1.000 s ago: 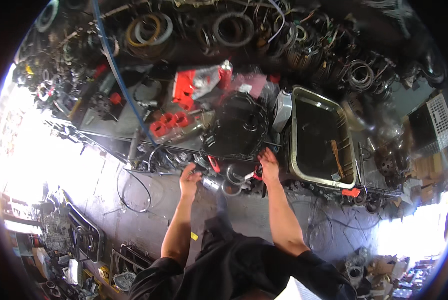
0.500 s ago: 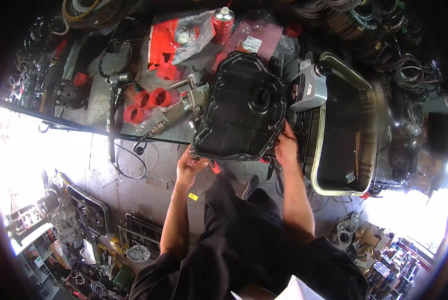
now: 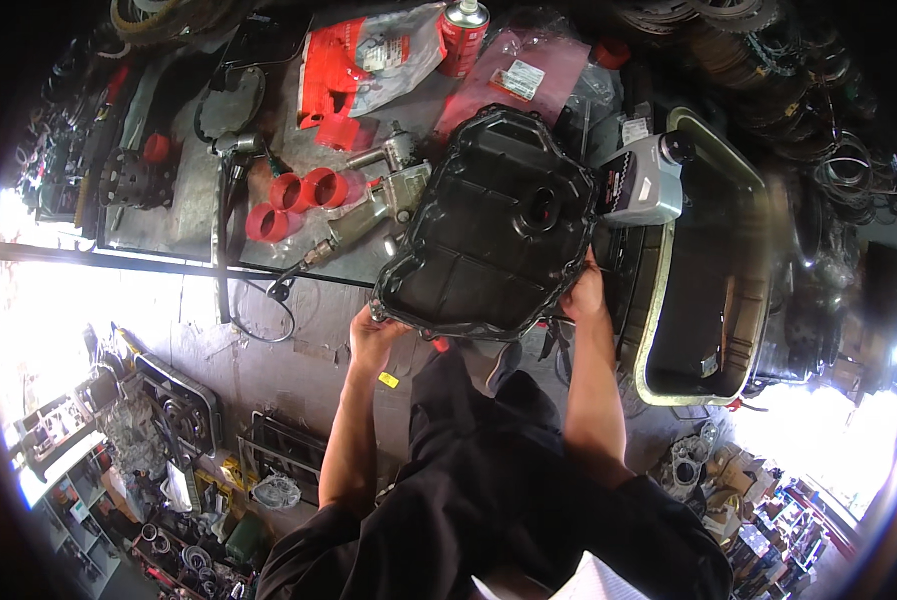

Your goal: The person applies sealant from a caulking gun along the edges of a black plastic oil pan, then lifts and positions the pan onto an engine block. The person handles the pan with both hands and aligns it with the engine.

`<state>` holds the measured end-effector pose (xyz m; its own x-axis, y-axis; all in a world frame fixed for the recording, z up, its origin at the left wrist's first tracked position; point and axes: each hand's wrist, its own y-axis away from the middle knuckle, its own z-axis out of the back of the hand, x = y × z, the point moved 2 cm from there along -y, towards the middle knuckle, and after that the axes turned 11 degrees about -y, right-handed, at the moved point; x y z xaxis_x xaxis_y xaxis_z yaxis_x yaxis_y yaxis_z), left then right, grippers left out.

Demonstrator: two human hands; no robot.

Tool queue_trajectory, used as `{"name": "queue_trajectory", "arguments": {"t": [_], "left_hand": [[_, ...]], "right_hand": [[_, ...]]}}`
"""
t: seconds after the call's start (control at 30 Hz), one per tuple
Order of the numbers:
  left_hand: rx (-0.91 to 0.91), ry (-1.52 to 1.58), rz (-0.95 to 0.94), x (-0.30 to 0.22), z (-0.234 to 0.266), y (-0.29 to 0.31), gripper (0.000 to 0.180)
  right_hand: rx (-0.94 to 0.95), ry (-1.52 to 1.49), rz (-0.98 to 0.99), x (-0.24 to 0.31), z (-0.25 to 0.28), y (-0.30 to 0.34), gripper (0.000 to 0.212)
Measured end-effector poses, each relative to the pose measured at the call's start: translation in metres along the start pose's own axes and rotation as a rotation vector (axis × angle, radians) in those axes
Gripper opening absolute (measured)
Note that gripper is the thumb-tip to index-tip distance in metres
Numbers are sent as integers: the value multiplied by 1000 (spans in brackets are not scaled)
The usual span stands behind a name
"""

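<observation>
A black oil pan (image 3: 469, 250) with a wavy flanged rim and a round raised opening is between my two hands, tilted over the workbench edge. My left hand (image 3: 374, 338) grips its near left corner, thumb on the rim. At its right side, my right hand (image 3: 586, 292) holds the edge, its fingers partly hidden beneath the pan. Just left of the pan lies an air impact tool (image 3: 369, 210) with a hose fitting. A grey plastic bottle (image 3: 641, 180) with a black cap stands close to its right side.
Red plastic caps (image 3: 287, 192) lie on the metal workbench (image 3: 184, 225). Behind are a red-and-clear bag (image 3: 374, 62), a spray can (image 3: 463, 40) and a pink plastic sheet (image 3: 489, 85). A deep metal tray (image 3: 657, 330) sits at the right. Parts crowd the floor on both sides.
The oil pan has turned slightly clockwise and sits nearer to me and larger in view. Both hands keep their hold. The bench items have shifted a little in the picture.
</observation>
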<state>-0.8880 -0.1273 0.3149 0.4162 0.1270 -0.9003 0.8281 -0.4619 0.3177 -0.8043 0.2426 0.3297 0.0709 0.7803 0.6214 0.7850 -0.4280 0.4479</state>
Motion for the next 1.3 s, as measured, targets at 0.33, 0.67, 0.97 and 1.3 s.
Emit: {"name": "queue_trajectory", "arguments": {"t": [0.33,0.67,0.97,1.3], "left_hand": [[-121,-133,-6,6,13,-8,43],[-119,-95,-67,-4,26,-18,54],[-18,-52,-63,-15,28,-34,50],[-14,168,-81,-18,23,-31,47]], "right_hand": [[-105,-83,38,-1,9,-16,43],[-225,-10,-17,0,-18,-15,43],[51,-88,26,6,-15,-24,53],[179,-105,94,18,-31,-22,73]]}}
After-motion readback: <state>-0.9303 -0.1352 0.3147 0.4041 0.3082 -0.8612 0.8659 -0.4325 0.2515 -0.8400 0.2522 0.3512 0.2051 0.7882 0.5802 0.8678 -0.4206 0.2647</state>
